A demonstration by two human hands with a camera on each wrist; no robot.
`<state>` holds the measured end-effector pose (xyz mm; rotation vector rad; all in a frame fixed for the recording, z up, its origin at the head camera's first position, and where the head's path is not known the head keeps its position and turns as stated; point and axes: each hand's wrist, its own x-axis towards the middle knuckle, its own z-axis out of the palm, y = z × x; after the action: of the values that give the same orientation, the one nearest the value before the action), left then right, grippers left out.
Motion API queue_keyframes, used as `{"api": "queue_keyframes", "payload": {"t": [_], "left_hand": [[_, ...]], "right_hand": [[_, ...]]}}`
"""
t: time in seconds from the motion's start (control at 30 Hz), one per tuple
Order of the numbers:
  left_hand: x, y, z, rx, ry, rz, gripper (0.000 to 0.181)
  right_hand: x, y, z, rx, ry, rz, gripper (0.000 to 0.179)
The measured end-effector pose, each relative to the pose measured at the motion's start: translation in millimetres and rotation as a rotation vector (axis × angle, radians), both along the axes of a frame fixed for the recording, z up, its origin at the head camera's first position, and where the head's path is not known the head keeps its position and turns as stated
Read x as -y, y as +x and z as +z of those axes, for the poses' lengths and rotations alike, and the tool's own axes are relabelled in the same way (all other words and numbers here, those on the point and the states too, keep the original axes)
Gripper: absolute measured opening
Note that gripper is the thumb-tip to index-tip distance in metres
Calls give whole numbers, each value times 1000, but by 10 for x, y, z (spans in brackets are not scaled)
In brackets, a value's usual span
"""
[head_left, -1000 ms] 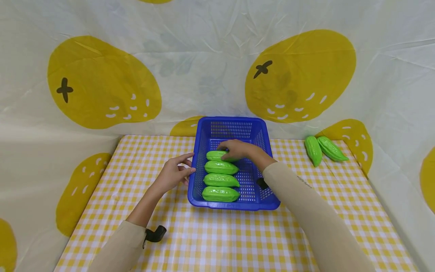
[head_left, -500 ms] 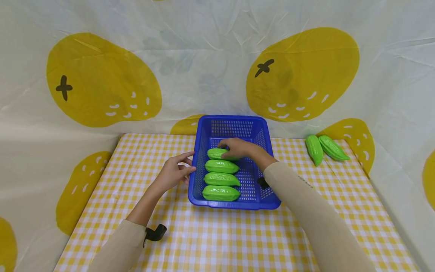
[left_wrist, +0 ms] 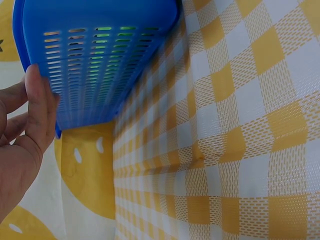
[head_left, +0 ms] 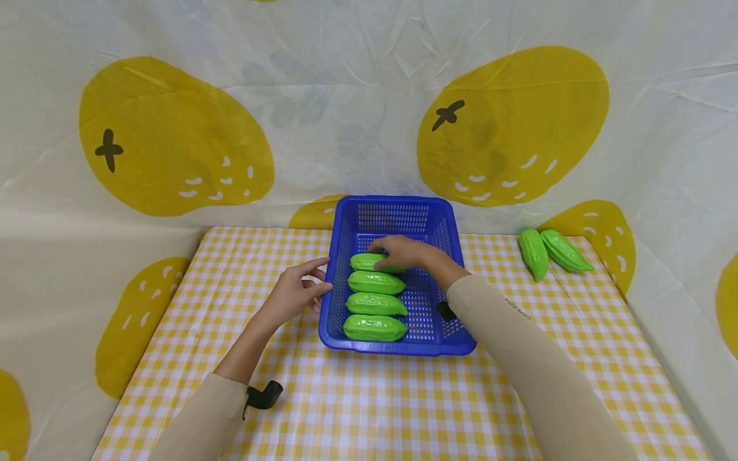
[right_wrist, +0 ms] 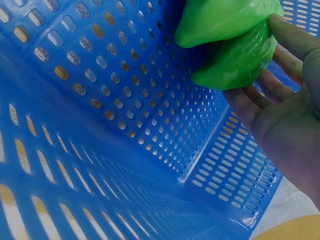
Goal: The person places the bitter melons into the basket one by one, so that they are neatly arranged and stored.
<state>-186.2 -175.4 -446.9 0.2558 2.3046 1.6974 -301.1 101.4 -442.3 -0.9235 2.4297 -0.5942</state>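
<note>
A blue slotted basket (head_left: 398, 349) stands on the table with several glossy green, ridged bitter melons lying crosswise in a row along its left side. My right hand (head_left: 400, 251) reaches inside and grips the farthest bitter melon (head_left: 362, 262), partly covering it. In the right wrist view, thumb and fingers lie on either side of that bitter melon (right_wrist: 242, 62), close against the neighbouring one (right_wrist: 220, 20). My left hand (head_left: 293, 294) is at the basket's left side; the left wrist view has its fairly straight fingers (left_wrist: 37, 102) touching the outer wall (left_wrist: 82, 17).
Two more bitter melons, one (head_left: 533, 255) beside the other (head_left: 565, 251), lie at the table's back right. A yellow-and-white checked cloth (head_left: 369, 410) covers the table. Behind it hangs a pale curtain (head_left: 346, 141) printed with big yellow fruit.
</note>
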Motion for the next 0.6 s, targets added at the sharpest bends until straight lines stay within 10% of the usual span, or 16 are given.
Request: {"api": "queue_keyframes", "payload": {"t": [0.6], "left_hand": [[-3,6,9,-1,2,-9,59]], "right_hand": [[-84,-5,213,44,-47,-65,49]]}}
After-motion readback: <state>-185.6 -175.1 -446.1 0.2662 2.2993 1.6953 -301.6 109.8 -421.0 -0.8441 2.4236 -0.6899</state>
